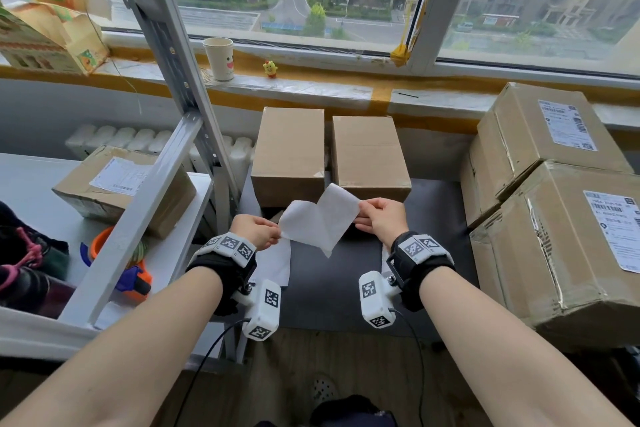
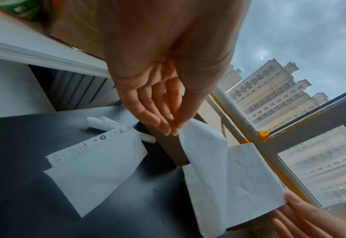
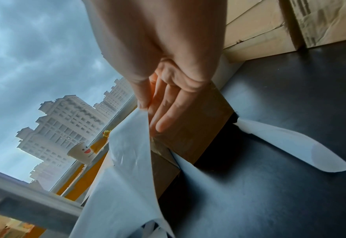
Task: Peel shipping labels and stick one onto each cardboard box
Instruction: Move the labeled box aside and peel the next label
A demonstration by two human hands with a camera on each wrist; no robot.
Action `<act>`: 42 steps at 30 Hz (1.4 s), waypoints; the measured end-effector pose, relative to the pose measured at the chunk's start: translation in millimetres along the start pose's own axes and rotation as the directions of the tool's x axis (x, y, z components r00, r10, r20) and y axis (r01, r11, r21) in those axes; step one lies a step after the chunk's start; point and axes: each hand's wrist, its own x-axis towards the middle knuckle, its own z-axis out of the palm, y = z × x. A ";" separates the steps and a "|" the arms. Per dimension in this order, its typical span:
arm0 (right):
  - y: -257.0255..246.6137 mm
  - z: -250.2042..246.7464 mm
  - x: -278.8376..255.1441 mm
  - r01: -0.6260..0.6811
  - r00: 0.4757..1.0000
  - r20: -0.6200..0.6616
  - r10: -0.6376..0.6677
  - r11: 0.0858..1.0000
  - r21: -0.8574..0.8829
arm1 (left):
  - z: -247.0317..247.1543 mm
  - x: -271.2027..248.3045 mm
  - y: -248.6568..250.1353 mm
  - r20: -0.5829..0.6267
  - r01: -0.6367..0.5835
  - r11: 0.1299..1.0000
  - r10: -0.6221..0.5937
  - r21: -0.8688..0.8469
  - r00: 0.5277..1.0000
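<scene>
Currently my left hand (image 1: 256,231) pinches the backing sheet (image 1: 301,222), my right hand (image 1: 382,218) pinches the label (image 1: 337,210); 2 plain boxes (image 1: 289,152) behind

I see thin white paper, matt and faintly creased, in the label sheet (image 1: 320,222) stretched between the hands, and the two plain boxes (image 1: 289,154) behind it are brown matt cardboard with smooth faces and slightly scuffed edges. The big stacked cartons (image 1: 554,218) on my right look rougher, their cardboard wrinkled under glossy clear tape and flat paper labels, while the tabletop (image 1: 325,284) reads as a dark, matt, finely grained surface. The shelf frame (image 1: 162,163) is grey painted metal with a dull sheen, and the cup (image 1: 219,59) on the sill is smooth matt paper.
</scene>
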 end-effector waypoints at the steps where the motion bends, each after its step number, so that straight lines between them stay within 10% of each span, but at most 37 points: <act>1: 0.2 -3.8 0.4 0.005 1.000 -0.023 -0.005 1.000 0.001 | 1.2 1.3 -3.2 -0.009 0.011 1.000 -0.011 0.003 1.000; 16: 5.5 -57.4 10.8 0.085 0.935 -0.329 -0.134 0.983 -0.160 | 26.0 26.3 -51.3 -0.063 0.144 0.987 -0.140 0.067 0.988; 31: 4.2 -54.0 10.4 0.082 0.962 -0.233 -0.145 0.963 -0.258 | 35.7 35.3 -61.0 -0.003 0.191 0.965 -0.194 0.180 0.981; 36: -3.4 -43.3 1.3 0.093 0.973 -0.184 -0.137 0.969 -0.228 | 24.7 17.3 -41.6 -0.028 0.092 0.891 -0.089 0.444 0.996; 42: -24.1 -19.1 -8.1 0.109 0.979 -0.155 -0.133 0.982 -0.152 | 43.2 -18.6 25.9 0.160 -0.346 0.817 0.307 0.462 0.938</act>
